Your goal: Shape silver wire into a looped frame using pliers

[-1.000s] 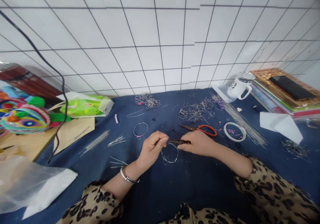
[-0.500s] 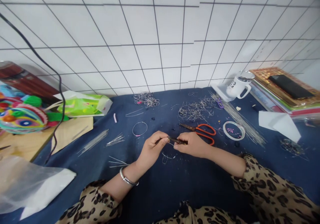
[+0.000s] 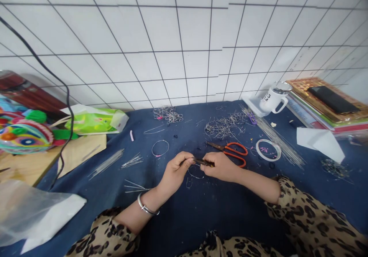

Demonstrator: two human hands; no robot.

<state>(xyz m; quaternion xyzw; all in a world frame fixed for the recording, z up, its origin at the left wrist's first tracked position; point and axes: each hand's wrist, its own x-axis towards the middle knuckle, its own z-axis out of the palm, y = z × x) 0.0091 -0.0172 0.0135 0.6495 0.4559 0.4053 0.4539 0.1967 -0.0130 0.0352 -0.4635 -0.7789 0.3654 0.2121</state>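
Note:
My right hand [image 3: 220, 167] is closed around a pair of small dark pliers [image 3: 201, 161], whose jaws point left. Thumb and fingers of my left hand [image 3: 176, 169] pinch a thin wire [image 3: 197, 177] right at the plier tips. The wire curves down below the pliers in a loop, and its pinched end is hidden by my fingers. Just beyond my right hand lie orange-handled scissors [image 3: 236, 149] on the dark blue cloth. A wire ring [image 3: 160, 148] with a bit of pink rests beyond my left hand.
Tangled wire [image 3: 225, 125] lies behind the scissors. A round white dish [image 3: 268, 150] holds pink beads, beside a bundle of straight wires [image 3: 278, 140]. A white mug [image 3: 274, 99] stands near stacked books [image 3: 324, 107]. Cut wires [image 3: 107, 163] lie left; a black cable [image 3: 69, 107] hangs there.
The wire loop under the pliers has shifted and now shows as a wider curve. Both hands keep their grip and have hardly moved.

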